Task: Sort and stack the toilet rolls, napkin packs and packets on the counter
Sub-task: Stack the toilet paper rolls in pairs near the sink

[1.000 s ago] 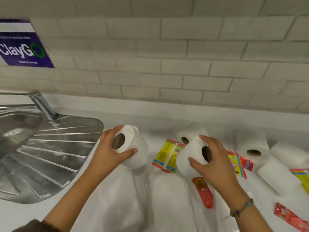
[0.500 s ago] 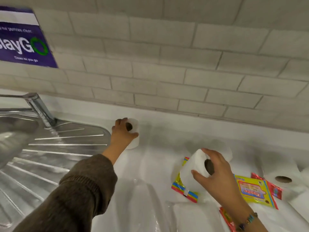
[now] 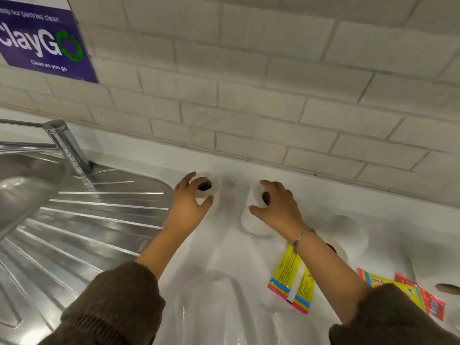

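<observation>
Two white toilet rolls stand at the back of the white counter (image 3: 224, 257), close to the tiled wall. My left hand (image 3: 189, 202) grips the left toilet roll (image 3: 211, 192), core hole facing up. My right hand (image 3: 276, 205) grips the right toilet roll (image 3: 254, 220) beside it, a small gap between the two. Another toilet roll (image 3: 348, 235) lies behind my right wrist. A yellow packet (image 3: 293, 280) lies flat under my right forearm. More yellow and red packets (image 3: 420, 295) lie at the right edge, partly hidden by my sleeve.
A steel sink drainboard (image 3: 87, 220) and tap (image 3: 67, 145) fill the left side. The tiled wall (image 3: 249, 95) rises right behind the rolls. A purple sign (image 3: 44, 43) hangs upper left. A further roll's core (image 3: 448, 288) shows at the far right.
My right hand carried its roll from the counter's middle to the back, next to the left roll. My left hand stays on its roll by the wall. The view leaned forward.
</observation>
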